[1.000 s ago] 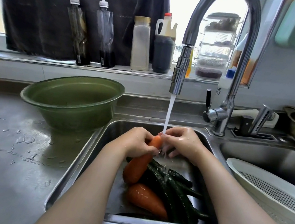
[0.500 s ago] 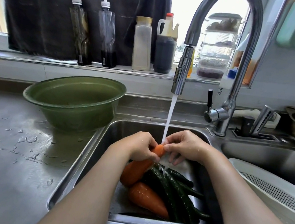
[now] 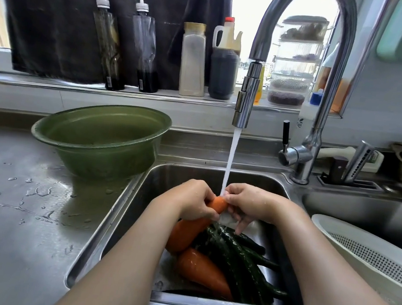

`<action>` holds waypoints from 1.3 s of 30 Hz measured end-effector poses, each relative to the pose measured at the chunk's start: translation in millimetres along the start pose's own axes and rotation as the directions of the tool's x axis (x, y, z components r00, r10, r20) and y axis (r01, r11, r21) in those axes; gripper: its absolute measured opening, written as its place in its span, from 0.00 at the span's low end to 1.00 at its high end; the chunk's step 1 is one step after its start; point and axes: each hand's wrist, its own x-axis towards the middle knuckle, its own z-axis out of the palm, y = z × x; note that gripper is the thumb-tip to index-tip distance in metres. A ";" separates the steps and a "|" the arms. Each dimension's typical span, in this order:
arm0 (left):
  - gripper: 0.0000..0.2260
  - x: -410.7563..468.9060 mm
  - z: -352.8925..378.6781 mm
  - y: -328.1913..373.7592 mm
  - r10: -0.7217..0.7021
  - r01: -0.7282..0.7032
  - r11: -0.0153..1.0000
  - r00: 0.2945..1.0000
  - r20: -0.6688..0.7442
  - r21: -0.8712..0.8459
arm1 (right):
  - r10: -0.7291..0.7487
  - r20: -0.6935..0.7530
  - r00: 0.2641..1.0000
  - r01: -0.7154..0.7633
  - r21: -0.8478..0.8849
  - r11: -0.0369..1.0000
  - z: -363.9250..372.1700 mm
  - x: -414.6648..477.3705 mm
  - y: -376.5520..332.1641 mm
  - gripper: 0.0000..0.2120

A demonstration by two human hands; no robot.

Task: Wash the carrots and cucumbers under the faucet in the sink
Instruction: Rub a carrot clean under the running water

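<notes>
Under the running faucet (image 3: 248, 94), over the sink (image 3: 116, 231), the left hand (image 3: 187, 202) grips a carrot (image 3: 218, 202) while the right hand (image 3: 251, 206) pinches its tip. Another carrot (image 3: 203, 271) and cucumbers (image 3: 236, 258) lie below. Wet skin may let the carrot slip and drop.

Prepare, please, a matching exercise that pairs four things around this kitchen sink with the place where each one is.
Things:
1. round green plastic basin
2. upper orange carrot
3. long dark green cucumbers
4. dark sauce jug with a red cap

Places:
A. standing on the windowsill
B. lying in the bottom of the steel sink
C. on the wet steel counter
D. held between the left hand and right hand

Pairs: 1-C, 2-D, 3-B, 4-A.
</notes>
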 end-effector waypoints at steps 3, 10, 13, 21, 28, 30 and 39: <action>0.08 -0.7 0.3 2.1 -0.020 0.020 1.000 1.000 -0.015 -0.013 | 0.021 -0.040 0.999 -0.024 -0.077 0.997 4.3 0.4 -3.5 0.10; 0.06 -5.1 0.8 6.2 -0.028 0.021 0.997 0.996 -0.084 -0.076 | 0.014 -0.107 0.994 -0.026 -0.116 0.993 6.5 1.7 -8.3 0.11; 0.05 -5.8 0.8 7.8 -0.023 0.015 0.997 0.994 -0.103 -0.076 | 0.004 -0.130 0.991 -0.023 -0.144 0.989 7.2 1.4 -8.0 0.11; 0.05 -3.3 -0.2 3.5 -0.021 0.009 0.997 0.989 -0.147 -0.083 | -0.060 -0.213 0.975 0.043 -0.082 0.996 11.1 3.6 -4.2 0.11; 0.09 4.7 0.0 -3.4 -0.002 -0.065 0.949 0.978 -0.210 -0.308 | -0.159 -0.361 0.919 0.149 -0.055 0.987 11.1 9.6 5.3 0.08; 0.07 4.6 3.1 2.1 0.025 -0.113 0.874 0.982 -0.188 -0.473 | -0.148 -0.391 0.908 0.132 -0.068 0.989 10.4 12.1 9.2 0.07; 0.15 7.0 23.9 53.1 -0.214 -0.101 0.458 0.952 -0.220 -0.883 | 0.020 -0.273 0.962 -0.012 0.032 0.999 7.9 6.2 17.4 0.10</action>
